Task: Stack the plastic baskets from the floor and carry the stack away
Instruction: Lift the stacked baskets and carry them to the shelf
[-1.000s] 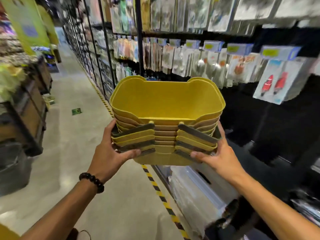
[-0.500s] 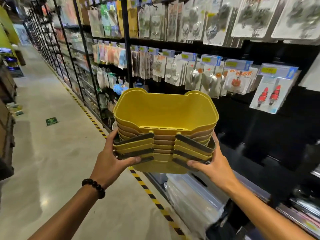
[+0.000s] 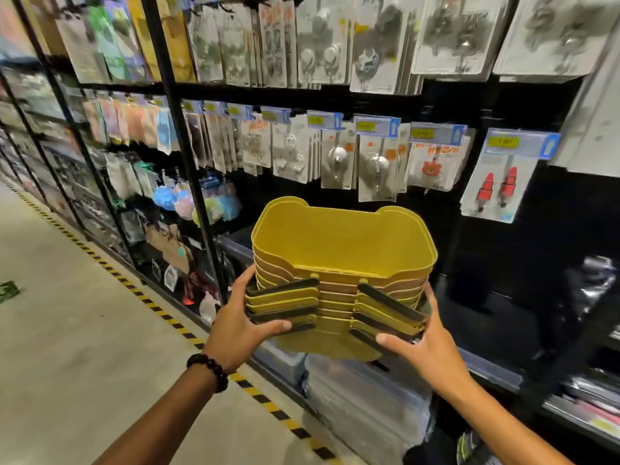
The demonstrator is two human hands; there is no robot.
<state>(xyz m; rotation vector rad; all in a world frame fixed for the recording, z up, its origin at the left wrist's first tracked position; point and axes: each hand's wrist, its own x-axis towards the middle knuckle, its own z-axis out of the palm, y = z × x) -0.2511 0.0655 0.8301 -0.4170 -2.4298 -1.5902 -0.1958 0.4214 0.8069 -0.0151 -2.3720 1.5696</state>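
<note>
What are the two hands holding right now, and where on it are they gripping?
A nested stack of yellow plastic baskets, gripped at its lower sides: left hand and right hand by the folded handles.

My left hand [image 3: 240,325] and right hand [image 3: 424,347] cover the lower corners of the basket stack [image 3: 339,283], and my fingers behind it are hidden. The stack hides the shelf goods directly behind. The hanging packets [image 3: 208,45] at top are blurred, print unreadable. The clear bins [image 3: 365,404] below are smeared.
</note>
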